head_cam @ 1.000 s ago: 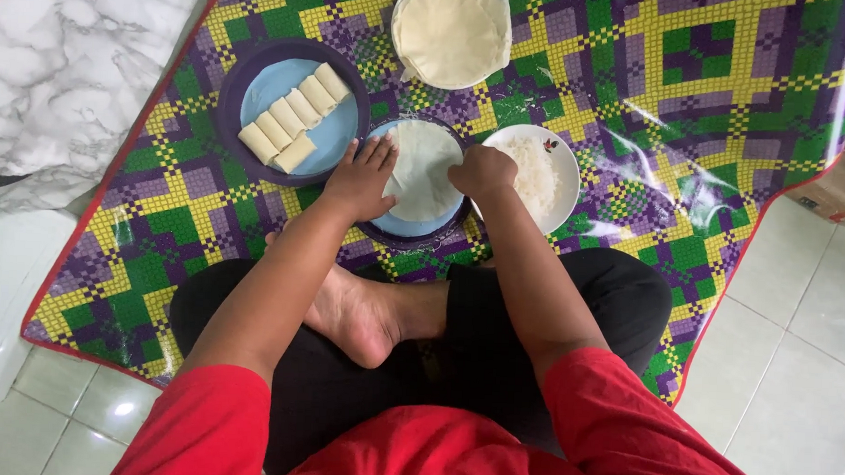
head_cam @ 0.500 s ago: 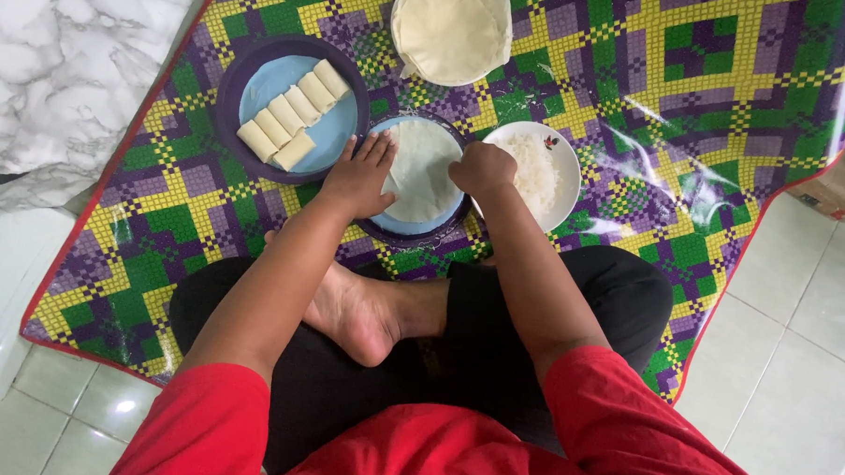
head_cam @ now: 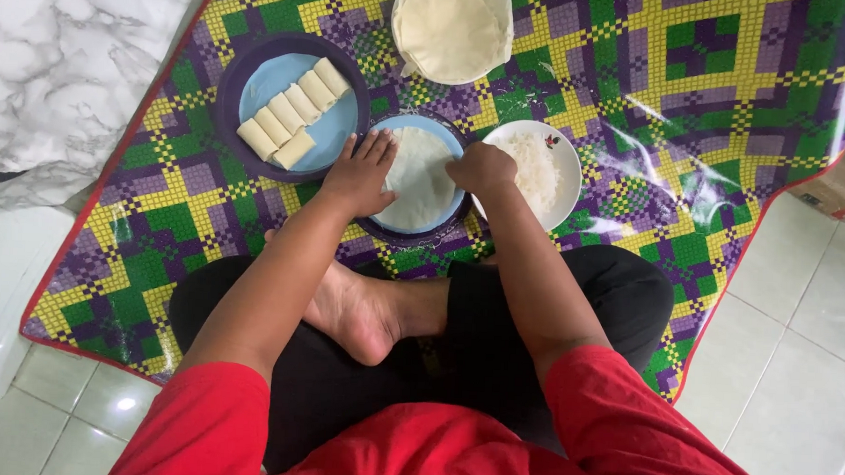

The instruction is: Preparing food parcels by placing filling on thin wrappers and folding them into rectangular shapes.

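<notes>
Setting: seated cross-legged on a checked mat (head_cam: 633, 95), three plates and a stack of wrappers (head_cam: 453, 28) within reach.
Left hand (head_cam: 361, 174): open, fingers spread, pressed flat on the left edge of the wrapper (head_cam: 423, 177).
Right hand (head_cam: 481, 166): loosely curled at the wrapper's right edge, fingertips hidden; cannot tell whether pinching it or only resting there.
Wrapper: one thin pale sheet, lying flat on a small blue plate (head_cam: 418, 233) just ahead of the shins, between both hands.
Handling: judged very light, soft and limp, likely to tear or crease if pulled; probably slightly tacky. Best taken at the near edge with several fingertips, lifted and folded gently rather than tugged from one corner.
Rolls (head_cam: 291, 111): six finished, side by side on a larger blue plate (head_cam: 260, 54), upper left.
Filling (head_cam: 535, 167): white shreds in a white dish (head_cam: 564, 200), touching the small plate's right side.
Foot (head_cam: 359, 315): bare, tucked below the plate.
Surroundings: pale floor tiles (head_cam: 795, 307) right, marble slab (head_cam: 64, 56) upper left.
</notes>
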